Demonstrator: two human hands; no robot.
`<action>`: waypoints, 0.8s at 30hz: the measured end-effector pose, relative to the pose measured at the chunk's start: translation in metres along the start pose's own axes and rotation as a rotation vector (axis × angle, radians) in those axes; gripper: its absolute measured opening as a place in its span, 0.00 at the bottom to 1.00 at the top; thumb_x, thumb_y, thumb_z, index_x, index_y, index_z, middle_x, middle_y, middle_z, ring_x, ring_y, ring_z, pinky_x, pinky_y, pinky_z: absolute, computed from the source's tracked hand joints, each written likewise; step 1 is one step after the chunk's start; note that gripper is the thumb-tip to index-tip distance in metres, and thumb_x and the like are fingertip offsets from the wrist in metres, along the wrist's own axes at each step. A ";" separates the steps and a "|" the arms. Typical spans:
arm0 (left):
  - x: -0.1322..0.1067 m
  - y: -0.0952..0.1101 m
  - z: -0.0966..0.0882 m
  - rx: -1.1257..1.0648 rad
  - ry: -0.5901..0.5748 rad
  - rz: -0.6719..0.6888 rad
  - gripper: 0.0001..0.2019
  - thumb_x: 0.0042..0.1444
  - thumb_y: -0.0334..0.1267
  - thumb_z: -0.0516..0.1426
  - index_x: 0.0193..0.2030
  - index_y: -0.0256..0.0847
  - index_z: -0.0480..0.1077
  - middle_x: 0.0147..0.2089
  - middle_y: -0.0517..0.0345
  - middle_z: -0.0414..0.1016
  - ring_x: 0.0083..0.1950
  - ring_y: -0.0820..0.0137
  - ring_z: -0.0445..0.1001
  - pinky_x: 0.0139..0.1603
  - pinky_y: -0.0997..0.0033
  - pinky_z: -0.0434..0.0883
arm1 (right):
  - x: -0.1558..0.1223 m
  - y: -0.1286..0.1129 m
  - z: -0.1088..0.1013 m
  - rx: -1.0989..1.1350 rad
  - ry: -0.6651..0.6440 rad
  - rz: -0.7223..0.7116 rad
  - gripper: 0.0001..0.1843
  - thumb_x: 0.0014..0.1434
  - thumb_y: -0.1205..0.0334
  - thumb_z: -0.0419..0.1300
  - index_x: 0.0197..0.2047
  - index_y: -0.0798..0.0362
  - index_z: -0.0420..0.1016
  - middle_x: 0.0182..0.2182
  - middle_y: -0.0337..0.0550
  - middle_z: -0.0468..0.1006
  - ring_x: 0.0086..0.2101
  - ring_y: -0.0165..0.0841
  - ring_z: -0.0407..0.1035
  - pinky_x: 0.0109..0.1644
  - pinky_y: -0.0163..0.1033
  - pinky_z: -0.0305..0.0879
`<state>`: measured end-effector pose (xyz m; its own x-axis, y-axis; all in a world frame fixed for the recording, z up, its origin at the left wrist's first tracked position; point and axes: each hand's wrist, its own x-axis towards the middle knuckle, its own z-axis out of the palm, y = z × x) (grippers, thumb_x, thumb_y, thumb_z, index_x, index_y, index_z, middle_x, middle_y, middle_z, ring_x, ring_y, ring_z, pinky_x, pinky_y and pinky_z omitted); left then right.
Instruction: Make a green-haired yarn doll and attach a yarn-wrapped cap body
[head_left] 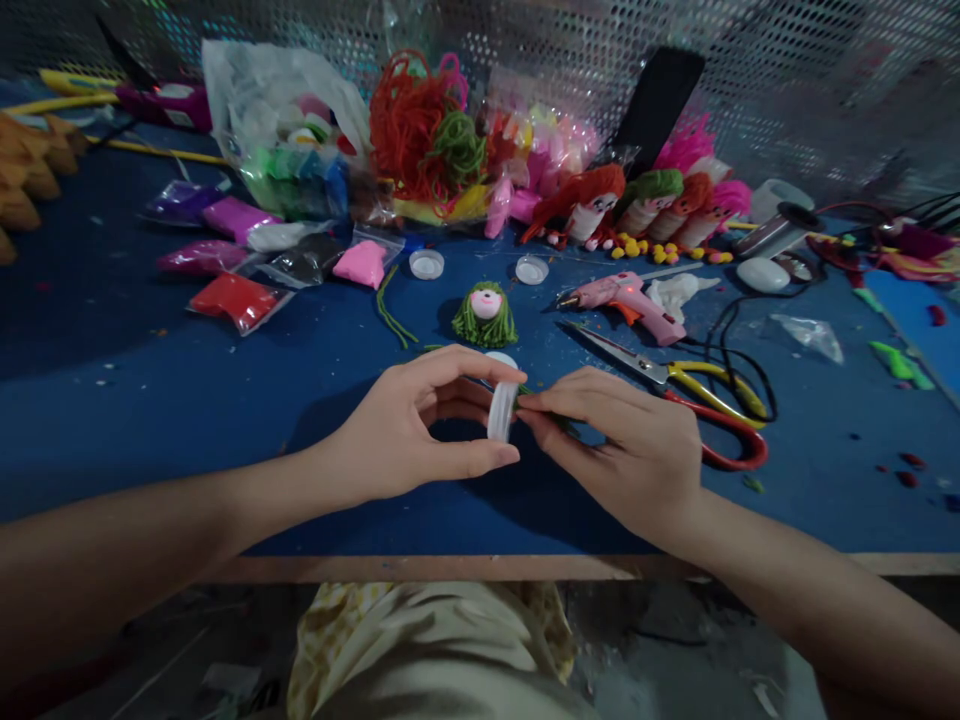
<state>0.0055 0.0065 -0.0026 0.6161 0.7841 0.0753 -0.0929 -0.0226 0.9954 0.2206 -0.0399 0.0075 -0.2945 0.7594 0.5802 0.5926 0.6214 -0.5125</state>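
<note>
My left hand [442, 420] grips a small round clear plastic cap [502, 412] by its rim, held on edge above the table between thumb and fingers. On the cap's right side, my right hand [619, 440] pinches dark green yarn [559, 420] close to its face; whether the yarn touches it I cannot tell. Just beyond the hands sits a doll head [486, 303] with green yarn hair and a painted pale face. A white disc [501, 358] lies partly hidden behind my left fingers. Loose green yarn strands [391, 310] curve on the table to the left.
Scissors [667, 375] and a pink glue gun [626, 300] with its cord lie right of the hands. Two clear caps [427, 264] rest farther back. Bags of coloured clay [240, 300], a yarn bundle [412, 125] and finished dolls [589, 205] line the rear, before a perforated metal panel [787, 90].
</note>
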 end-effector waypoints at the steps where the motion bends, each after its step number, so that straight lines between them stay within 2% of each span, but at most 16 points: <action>1: 0.000 0.000 0.000 -0.001 -0.005 -0.005 0.22 0.48 0.32 0.73 0.51 0.42 0.76 0.53 0.55 0.78 0.48 0.69 0.81 0.54 0.68 0.81 | 0.000 0.000 0.001 -0.015 -0.004 -0.011 0.09 0.63 0.70 0.62 0.42 0.46 0.80 0.36 0.41 0.86 0.35 0.33 0.80 0.39 0.40 0.77; 8: 0.003 0.000 0.002 0.016 -0.040 0.003 0.22 0.48 0.32 0.73 0.50 0.41 0.77 0.49 0.55 0.79 0.45 0.69 0.83 0.51 0.68 0.82 | 0.000 0.001 0.002 -0.047 -0.015 -0.079 0.08 0.63 0.72 0.62 0.42 0.49 0.77 0.35 0.44 0.85 0.35 0.33 0.79 0.40 0.39 0.76; 15: 0.002 -0.004 0.005 0.079 -0.017 0.110 0.24 0.44 0.29 0.74 0.50 0.40 0.80 0.45 0.59 0.78 0.43 0.72 0.84 0.49 0.74 0.83 | -0.003 0.004 0.008 -0.069 -0.006 -0.182 0.07 0.63 0.73 0.63 0.40 0.51 0.75 0.33 0.43 0.83 0.34 0.31 0.76 0.40 0.39 0.77; 20: 0.001 -0.002 0.006 0.043 -0.005 0.080 0.23 0.43 0.27 0.74 0.49 0.40 0.81 0.42 0.61 0.79 0.41 0.74 0.84 0.46 0.78 0.82 | -0.007 0.006 0.015 -0.137 -0.021 -0.214 0.06 0.64 0.73 0.61 0.41 0.53 0.73 0.33 0.44 0.81 0.35 0.32 0.75 0.42 0.40 0.77; 24: 0.002 0.002 0.006 -0.019 0.023 0.013 0.22 0.41 0.26 0.74 0.46 0.39 0.82 0.39 0.61 0.79 0.39 0.74 0.83 0.44 0.78 0.82 | -0.004 0.008 0.009 -0.162 -0.051 -0.323 0.06 0.63 0.75 0.61 0.43 0.57 0.74 0.34 0.48 0.82 0.36 0.34 0.75 0.43 0.41 0.79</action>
<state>0.0116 0.0039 -0.0005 0.5968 0.7977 0.0867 -0.1159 -0.0213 0.9930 0.2195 -0.0366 -0.0049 -0.5206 0.5400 0.6613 0.5730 0.7952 -0.1982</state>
